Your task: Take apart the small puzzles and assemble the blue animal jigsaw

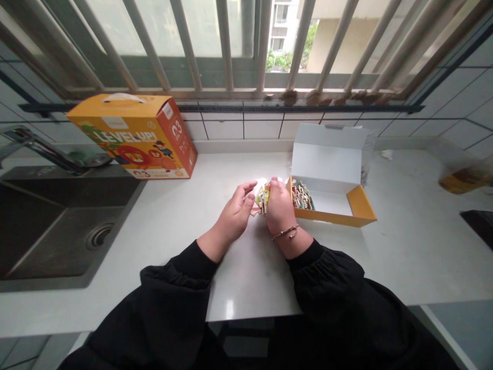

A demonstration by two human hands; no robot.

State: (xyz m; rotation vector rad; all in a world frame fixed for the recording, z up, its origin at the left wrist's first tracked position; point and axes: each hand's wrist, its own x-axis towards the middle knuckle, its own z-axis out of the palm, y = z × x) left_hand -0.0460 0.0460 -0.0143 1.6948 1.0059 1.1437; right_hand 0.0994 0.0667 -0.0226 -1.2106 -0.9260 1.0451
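Note:
Close together over the counter, my two hands sit around a small stack of puzzle pieces (262, 198) with coloured prints. My right hand (280, 205), a bracelet at its wrist, is closed on the stack and hides part of it. My left hand (234, 213) is beside the stack's left side, its fingers apart and its thumb near a pinkish piece. Whether the thumb touches that piece, I cannot tell. Just right of my right hand stands an orange box (331, 218) with its white lid raised. More puzzle pieces (302, 196) stand packed in its left end.
A large orange "LEVEL UP!" box (142, 139) with a handle stands at the back left. The dark sink (69, 246) and its tap (50, 149) lie at the left of the white counter (162, 221). Window bars (223, 46) run behind. A blurred amber-coloured item (466, 177) is far right.

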